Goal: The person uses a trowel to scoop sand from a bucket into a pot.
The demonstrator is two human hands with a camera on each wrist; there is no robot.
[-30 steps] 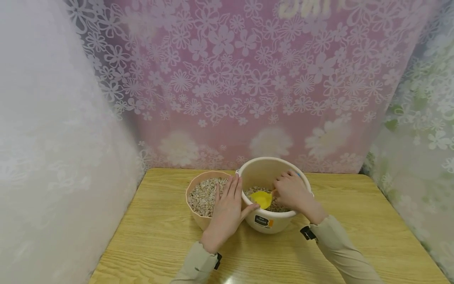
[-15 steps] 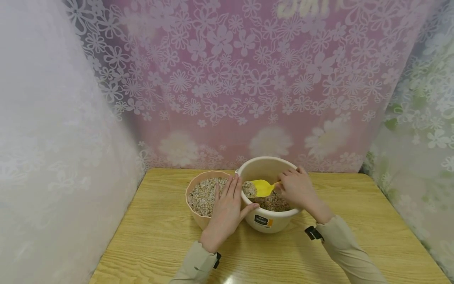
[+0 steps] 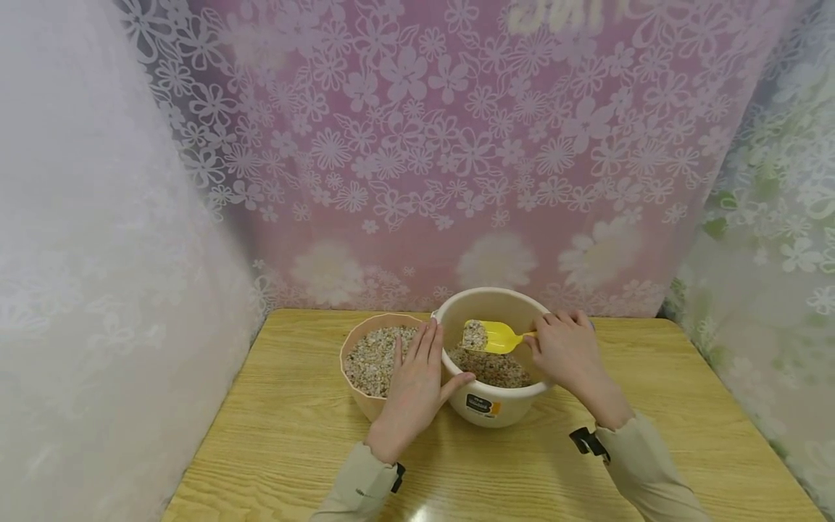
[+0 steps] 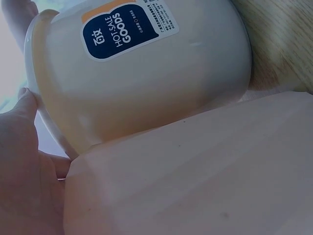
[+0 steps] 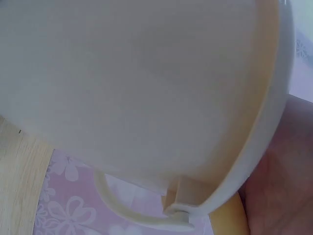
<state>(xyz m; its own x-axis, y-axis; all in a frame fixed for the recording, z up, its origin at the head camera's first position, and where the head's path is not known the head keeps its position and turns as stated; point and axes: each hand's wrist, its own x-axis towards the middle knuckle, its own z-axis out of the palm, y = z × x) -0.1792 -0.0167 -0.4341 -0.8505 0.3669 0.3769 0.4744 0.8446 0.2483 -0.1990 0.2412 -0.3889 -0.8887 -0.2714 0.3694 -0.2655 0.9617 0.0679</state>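
Observation:
A small yellow scoop point(image 3: 501, 338), its front part filled with pale grit, is held by its handle in my right hand point(image 3: 566, 349). The scoop hangs inside the cream bucket point(image 3: 496, 395), above the layer of grit point(image 3: 492, 367) in it. My left hand point(image 3: 415, 384) lies with straight fingers over the place where the bucket and the peach bowl point(image 3: 365, 407) meet. In the left wrist view its thumb point(image 4: 25, 100) touches the bucket's rim. The bowl is nearly full of grit point(image 3: 375, 362). In the right wrist view the bucket wall point(image 5: 137, 93) hides the scoop.
Both containers stand on a wood-grain table point(image 3: 280, 435) near its back edge. Behind rises a pink flowered curtain point(image 3: 417, 181), with pale sheets on the left and right. A bucket handle point(image 5: 132, 210) hangs at the bucket's side in the right wrist view.
My right hand has drawn the scoop up out of the bucket's grit and to the right, now levelled and carrying grit. The left hand has stayed in place.

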